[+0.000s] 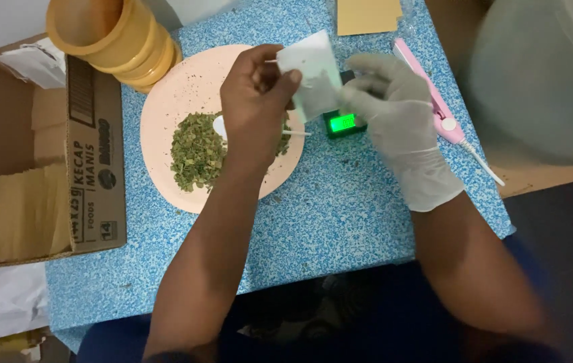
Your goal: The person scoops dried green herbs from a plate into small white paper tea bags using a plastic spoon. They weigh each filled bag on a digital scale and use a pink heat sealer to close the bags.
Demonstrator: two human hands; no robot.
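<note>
My left hand (254, 101) is bare, fingers closed in a pinch on the left edge of a small white pouch (313, 74), held up over the desk (340, 215). My right hand (394, 114), in a pale glove, has its fingers closed on the pouch's right side, so both hands grip it w/ the pouch between them. Pouch sits above the gap btwn the pink plate (179, 87) and a small black scale w/ green lit display (343, 123).

On the plate: a heap of dried green leaf bits (195, 151) and a white spoon (222, 126), handle running right under my left hand. A pink slim tool w/ white cord (434, 101) lies just right of the gloved hand. Stack of yellow-brown cups (118, 40) lies tilted at the plate's top-left edge. Open cardboard box (91, 154) at the desk's left side, tan packets inside. Tan envelope (367, 15) at the far edge.
</note>
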